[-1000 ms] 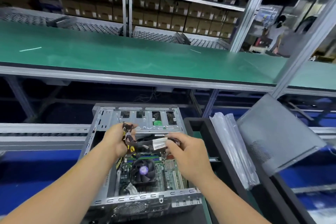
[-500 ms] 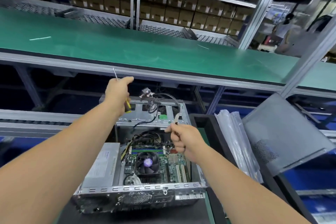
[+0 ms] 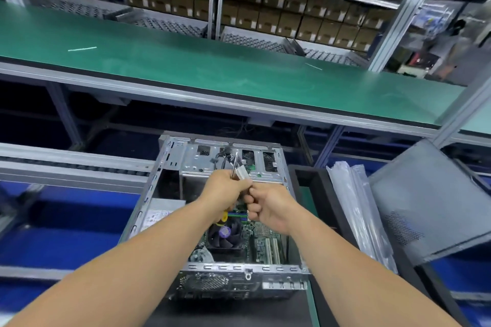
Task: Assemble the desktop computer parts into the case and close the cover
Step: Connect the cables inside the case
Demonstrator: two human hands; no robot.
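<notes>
While the open computer case lies on its side on a dark mat at the near edge of the workstation, both hands meet above its middle. Left hand has fingers curled around a screwdriver: thin metal shaft pointing up and away, yellow-and-black handle end showing below the palm. The same hand appears to pinch a small white connector against the shaft. Right hand is fisted, fingers curled tight just beside the left; what it grips is hidden, likely a cable, cannot tell. Case is bare stamped sheet steel, grey, perforated with slots and vent holes; drive bay at the far end, black wires draped over it. Inside: green motherboard with a black round-bladed cooler fan, purple hub sticker; grey boxy power supply at left. To the right, a black tray, then a stack of clear glossy plastic bags, then the dark grey side cover, flat, with a mesh vent patch, leaning tilted. Beyond the case, a roller track, then a long green-surfaced conveyor bench framed in aluminium profile. Behind it, shelving stacked with brown cardboard boxes. Floor zones below read blue.
</notes>
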